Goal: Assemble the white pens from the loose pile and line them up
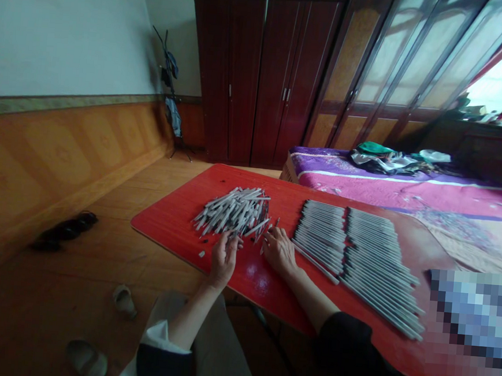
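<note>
Pen tubes (pixel 231 212), slim, smooth, grey-white plastic, dark-tipped: heaped in a loose crisscross near the middle of the tabletop (pixel 178 223), ends pointed every way. More tubes ranked in two tight parallel banks (pixel 370 267) right of the heap, dark tips all set to one side, laid flank to flank so that the straight round shapes nested closely. Left-hand grip (pixel 223 260) placed at the heap's near edge, fingers curled downward; clenched on a tube or released, impossible to tell. Right-hand grip (pixel 278 251) released, palm down on the red surface between heap and banks, fingers loosely spread, one stray tube (pixel 269 231) just beside the fingertips. Tabletop of glossy red laminate, long and flat, set beside a bed (pixel 407 191) under a purple-and-pink cover, crumpled clothing (pixel 384 158) piled on it. Beyond: dark red wooden wardrobe (pixel 259 78), hung coat stand (pixel 170 83). On the wood floor (pixel 50 305): slippers (pixel 86 360), black shoes (pixel 65 231). Lower right corner pixelated, contents hidden.
</note>
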A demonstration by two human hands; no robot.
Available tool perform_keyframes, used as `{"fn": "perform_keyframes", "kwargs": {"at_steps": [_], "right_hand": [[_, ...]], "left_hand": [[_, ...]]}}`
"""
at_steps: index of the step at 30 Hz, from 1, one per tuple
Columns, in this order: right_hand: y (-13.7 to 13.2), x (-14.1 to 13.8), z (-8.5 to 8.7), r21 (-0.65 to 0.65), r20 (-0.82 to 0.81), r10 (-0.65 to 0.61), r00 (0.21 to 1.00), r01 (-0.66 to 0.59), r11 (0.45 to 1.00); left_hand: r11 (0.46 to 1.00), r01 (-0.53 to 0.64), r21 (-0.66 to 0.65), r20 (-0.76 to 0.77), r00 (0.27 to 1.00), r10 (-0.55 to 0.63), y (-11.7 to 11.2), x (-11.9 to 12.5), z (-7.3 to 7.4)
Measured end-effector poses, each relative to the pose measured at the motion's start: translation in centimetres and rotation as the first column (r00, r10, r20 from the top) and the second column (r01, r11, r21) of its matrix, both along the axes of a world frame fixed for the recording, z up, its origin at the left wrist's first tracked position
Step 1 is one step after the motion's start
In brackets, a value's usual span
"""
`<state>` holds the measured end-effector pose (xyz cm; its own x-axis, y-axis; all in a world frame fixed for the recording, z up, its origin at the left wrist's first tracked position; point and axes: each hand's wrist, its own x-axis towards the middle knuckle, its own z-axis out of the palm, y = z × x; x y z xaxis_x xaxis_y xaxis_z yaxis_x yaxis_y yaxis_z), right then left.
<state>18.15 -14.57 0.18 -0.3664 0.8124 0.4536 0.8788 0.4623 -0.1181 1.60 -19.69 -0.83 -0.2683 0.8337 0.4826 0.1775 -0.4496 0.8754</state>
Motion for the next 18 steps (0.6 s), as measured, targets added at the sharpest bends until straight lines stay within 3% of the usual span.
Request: {"fn": "perform_keyframes", "kwargs": {"at_steps": [6, 11, 18], "right_hand": [[0.2, -0.6, -0.4, 0.024, 0.003, 0.143, 0.99, -0.143, 0.989], [0.8, -1.9, -0.2, -0.009, 0.004, 0.158, 0.987, -0.158, 0.987], [1.5, -2.5, -0.5, -0.031, -0.098, 0.13, 0.987, -0.134, 0.99]], "left_hand": [[1.0, -0.007, -0.013, -0.118, 0.993, 0.005, 0.4, 0.2, -0.3], [0.999, -0.015, -0.043, -0.202, 0.979, 0.006, 0.6, 0.4, 0.1], [0.998, -0.001, -0.065, -0.187, 0.982, -0.011, 0.8, 0.4, 0.1]]}}
